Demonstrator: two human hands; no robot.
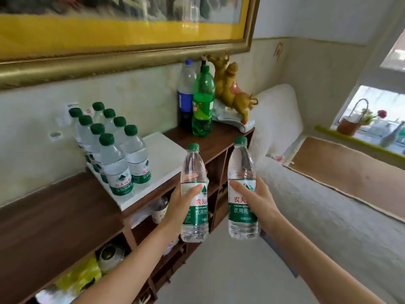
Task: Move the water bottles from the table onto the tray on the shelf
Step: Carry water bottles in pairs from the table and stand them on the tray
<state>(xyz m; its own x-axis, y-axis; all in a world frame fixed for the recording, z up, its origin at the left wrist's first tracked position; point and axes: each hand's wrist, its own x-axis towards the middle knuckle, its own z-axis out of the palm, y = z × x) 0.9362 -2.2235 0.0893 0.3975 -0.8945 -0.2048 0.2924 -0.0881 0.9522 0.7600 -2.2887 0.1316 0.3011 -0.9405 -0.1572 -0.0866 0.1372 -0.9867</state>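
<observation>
Shelf (65, 207) ahead; hands grip one upright bottle each.

Green-capped clear bottles (114, 154), white tray (162, 159), dark brown shelf (54, 216).

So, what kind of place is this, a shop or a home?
Most likely a home, probably a living room: a large gold-framed picture hangs above a wooden shelf, a golden bull ornament stands on it, and a flower basket sits on the windowsill.
</observation>
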